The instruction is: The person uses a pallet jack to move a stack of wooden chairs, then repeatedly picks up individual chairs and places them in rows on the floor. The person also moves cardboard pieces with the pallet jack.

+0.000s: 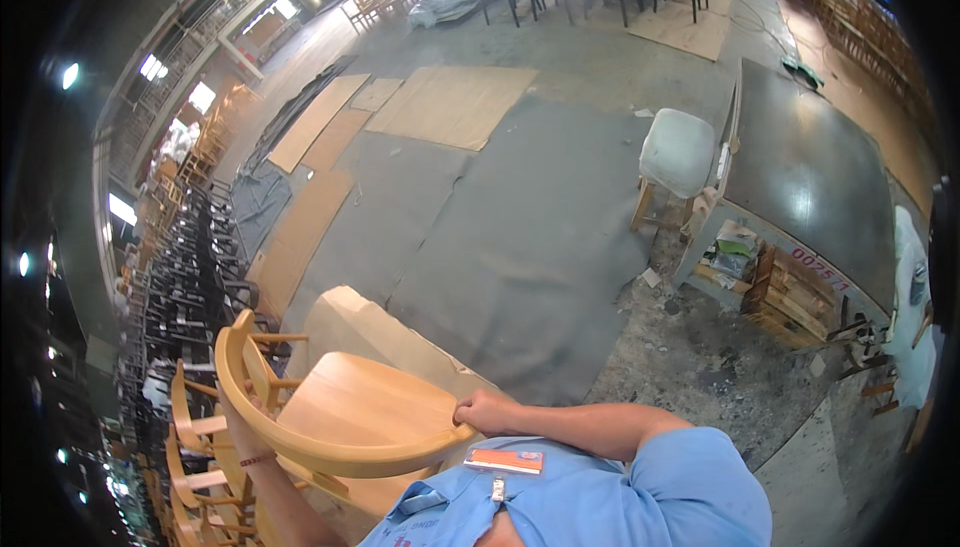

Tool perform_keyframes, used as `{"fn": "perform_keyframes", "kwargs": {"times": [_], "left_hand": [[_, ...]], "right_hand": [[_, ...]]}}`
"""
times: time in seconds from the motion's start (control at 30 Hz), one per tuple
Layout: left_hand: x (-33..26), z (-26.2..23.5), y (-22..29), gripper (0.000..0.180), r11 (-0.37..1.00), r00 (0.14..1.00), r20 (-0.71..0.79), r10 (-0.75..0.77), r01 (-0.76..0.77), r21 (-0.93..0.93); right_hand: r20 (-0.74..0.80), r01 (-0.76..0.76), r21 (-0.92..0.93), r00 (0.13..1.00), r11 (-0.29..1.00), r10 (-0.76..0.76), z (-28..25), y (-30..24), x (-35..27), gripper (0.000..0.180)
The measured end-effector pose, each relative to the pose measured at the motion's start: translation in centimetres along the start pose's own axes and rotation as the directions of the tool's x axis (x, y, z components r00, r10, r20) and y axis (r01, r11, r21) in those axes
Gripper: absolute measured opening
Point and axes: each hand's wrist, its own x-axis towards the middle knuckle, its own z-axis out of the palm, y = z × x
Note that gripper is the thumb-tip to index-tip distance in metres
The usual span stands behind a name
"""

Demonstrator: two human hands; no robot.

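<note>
The person carries a pale wooden chair (350,412) tipped on its side close against the chest, its curved back rail sweeping from the left of the picture round to the lower middle and its flat seat facing up and away. The right hand (487,413) is closed over the end of the curved rail, fingers curled on top of the wood, the forearm running back to a light blue shirt sleeve. The left hand (243,425) reaches up from below and grips the rail on the chair's far left side beside the spindles, wrist banded with a thin bracelet; its fingers are partly hidden behind the wood, but the grasp looks closed. More chairs of the same pale wood (190,467) stand stacked just left of the held one, and dark chairs (185,277) are packed in rows further left. Beneath and beyond the chair a sheet of cardboard (370,332) lies on the concrete floor (690,357), next to grey matting (500,247) and flat plywood boards (455,102). To the right stands a dark-topped work surface (815,167) with a white-cushioned stool (677,152) beside it.
</note>
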Motion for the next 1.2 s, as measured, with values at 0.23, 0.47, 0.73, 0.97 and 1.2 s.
{"fn": "perform_keyframes", "kwargs": {"times": [0.23,0.47,0.73,0.97,1.2], "left_hand": [[10.3,12.1,-3.0,0.054,0.977,0.986,0.021,0.165,-0.166,0.133],[18.5,26.9,1.4,0.06,0.997,0.997,0.046,-0.056,0.054,0.048],[30.6,42.1,-2.2,0.067,0.966,0.961,0.271,0.053,0.02,-0.259],[46.4,64.4,-16.2,0.072,0.884,0.926,0.365,-0.098,0.249,-0.395],[52.9,82.9,-25.1,0.081,0.746,0.813,0.441,-0.381,0.552,-0.373]], "right_hand": [[0.108,0.176,-0.128,0.981,0.976,-0.163,-12.9,-0.9,3.7,0.032],[-0.132,-0.015,0.004,0.991,1.0,0.015,-28.7,-9.3,4.4,0.029],[-0.538,0.251,-0.271,0.761,0.929,-0.362,-50.2,-18.9,5.1,0.026],[-0.665,0.053,-0.44,0.651,0.897,-0.364,-76.7,-20.1,11.0,0.028],[-0.748,-0.167,-0.562,0.52,0.81,-0.411,-94.7,-16.7,10.3,0.025]]}}
